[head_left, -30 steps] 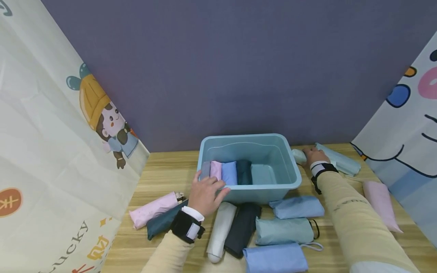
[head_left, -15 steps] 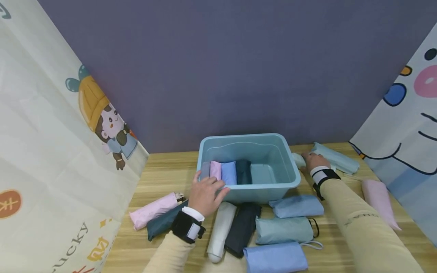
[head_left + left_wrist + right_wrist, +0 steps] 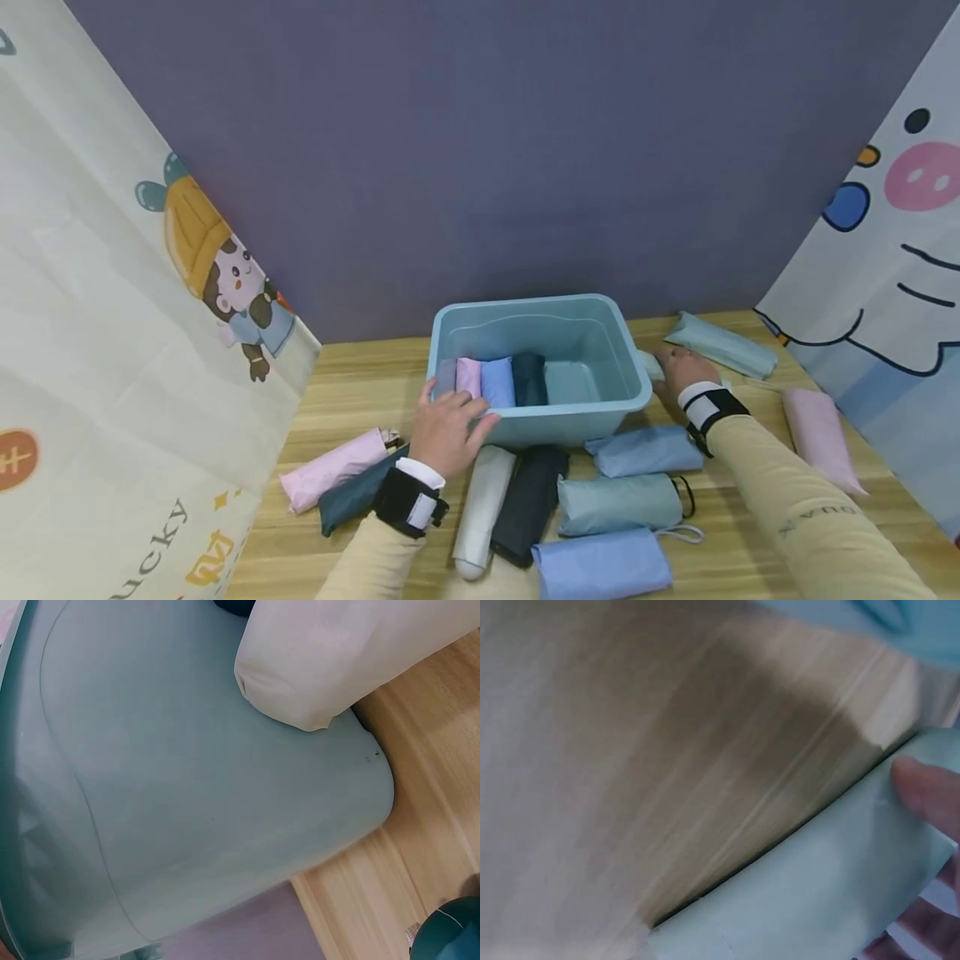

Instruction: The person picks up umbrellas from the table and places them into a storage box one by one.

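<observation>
My left hand (image 3: 447,429) rests on the near left rim of a blue-green plastic bin (image 3: 547,429), fingers relaxed over the edge. Inside the bin, several folded umbrellas stand in a row at the left: a grey-blue one, a pink one (image 3: 468,377), a blue one (image 3: 497,383) and a dark green one (image 3: 529,380). Just right of the bin, my right hand (image 3: 688,372) grips a pale mint folded umbrella (image 3: 802,874), thumb on one side and fingers on the other. In the head view the hand hides most of that umbrella.
Another mint umbrella (image 3: 722,345) lies at the back right, a pink one (image 3: 823,437) nearer. Before the bin lie white (image 3: 483,508), black (image 3: 529,504), blue (image 3: 645,451), grey-green (image 3: 618,504) and periwinkle (image 3: 603,567) umbrellas. Two more, pink (image 3: 337,469) and dark teal (image 3: 360,493), lie left.
My right hand has shifted slightly towards me with the mint umbrella, away from the other mint one behind it. The head view has turned a little right. My left hand stays on the rim.
</observation>
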`<action>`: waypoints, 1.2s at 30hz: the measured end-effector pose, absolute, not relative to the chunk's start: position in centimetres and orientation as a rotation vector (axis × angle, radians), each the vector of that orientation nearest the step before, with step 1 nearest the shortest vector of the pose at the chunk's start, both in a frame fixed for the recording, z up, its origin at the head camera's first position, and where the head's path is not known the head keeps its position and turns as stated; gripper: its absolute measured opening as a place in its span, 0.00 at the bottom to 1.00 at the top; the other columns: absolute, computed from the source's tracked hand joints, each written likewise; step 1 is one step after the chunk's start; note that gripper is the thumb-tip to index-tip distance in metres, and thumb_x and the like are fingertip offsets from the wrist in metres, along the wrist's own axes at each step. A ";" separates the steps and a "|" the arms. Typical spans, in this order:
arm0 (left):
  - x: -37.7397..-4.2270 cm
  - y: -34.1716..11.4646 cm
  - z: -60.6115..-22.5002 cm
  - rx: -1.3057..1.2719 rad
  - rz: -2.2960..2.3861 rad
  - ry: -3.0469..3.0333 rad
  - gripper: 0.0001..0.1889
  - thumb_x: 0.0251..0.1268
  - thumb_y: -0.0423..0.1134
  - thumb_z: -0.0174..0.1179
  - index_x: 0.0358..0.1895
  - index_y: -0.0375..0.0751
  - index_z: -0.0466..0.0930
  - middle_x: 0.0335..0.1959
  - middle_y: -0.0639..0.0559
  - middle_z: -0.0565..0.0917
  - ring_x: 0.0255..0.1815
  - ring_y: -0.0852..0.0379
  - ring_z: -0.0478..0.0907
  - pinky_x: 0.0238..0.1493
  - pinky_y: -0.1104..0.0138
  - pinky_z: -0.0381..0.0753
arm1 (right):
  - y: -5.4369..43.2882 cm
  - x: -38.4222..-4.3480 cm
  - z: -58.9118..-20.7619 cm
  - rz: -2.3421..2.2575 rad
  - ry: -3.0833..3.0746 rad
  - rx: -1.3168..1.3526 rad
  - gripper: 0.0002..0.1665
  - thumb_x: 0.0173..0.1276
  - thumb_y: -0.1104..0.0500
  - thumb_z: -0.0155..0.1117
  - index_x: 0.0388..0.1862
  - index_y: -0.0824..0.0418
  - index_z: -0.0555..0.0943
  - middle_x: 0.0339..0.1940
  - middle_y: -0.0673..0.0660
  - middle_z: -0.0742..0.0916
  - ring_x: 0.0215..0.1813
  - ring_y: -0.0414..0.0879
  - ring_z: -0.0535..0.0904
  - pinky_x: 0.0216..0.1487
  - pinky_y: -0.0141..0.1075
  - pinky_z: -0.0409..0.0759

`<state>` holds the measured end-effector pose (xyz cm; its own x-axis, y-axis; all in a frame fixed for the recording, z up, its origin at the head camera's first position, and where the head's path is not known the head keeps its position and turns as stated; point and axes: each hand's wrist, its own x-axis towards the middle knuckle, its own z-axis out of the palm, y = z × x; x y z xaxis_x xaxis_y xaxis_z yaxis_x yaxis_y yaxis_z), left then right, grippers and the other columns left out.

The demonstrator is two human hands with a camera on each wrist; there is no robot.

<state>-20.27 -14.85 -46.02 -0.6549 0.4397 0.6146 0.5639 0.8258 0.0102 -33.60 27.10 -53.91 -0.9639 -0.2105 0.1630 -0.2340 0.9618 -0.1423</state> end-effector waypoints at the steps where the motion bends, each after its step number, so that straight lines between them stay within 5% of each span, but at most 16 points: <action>1: -20.3 -14.8 -46.1 -0.736 -0.262 -2.387 0.16 0.67 0.57 0.52 0.34 0.52 0.83 0.29 0.58 0.83 0.32 0.55 0.80 0.59 0.38 0.64 | 27.2 -33.6 -54.0 0.250 -2.974 0.338 0.36 0.56 0.51 0.73 0.60 0.66 0.74 0.48 0.74 0.80 0.50 0.70 0.77 0.49 0.60 0.75; 36: -20.1 -14.8 -45.8 -0.722 -0.238 -2.430 0.16 0.67 0.57 0.53 0.34 0.53 0.84 0.30 0.58 0.83 0.34 0.56 0.81 0.61 0.40 0.63 | 27.4 -35.7 -54.2 0.344 -3.035 0.449 0.34 0.53 0.54 0.74 0.57 0.65 0.75 0.46 0.69 0.84 0.47 0.68 0.80 0.46 0.60 0.76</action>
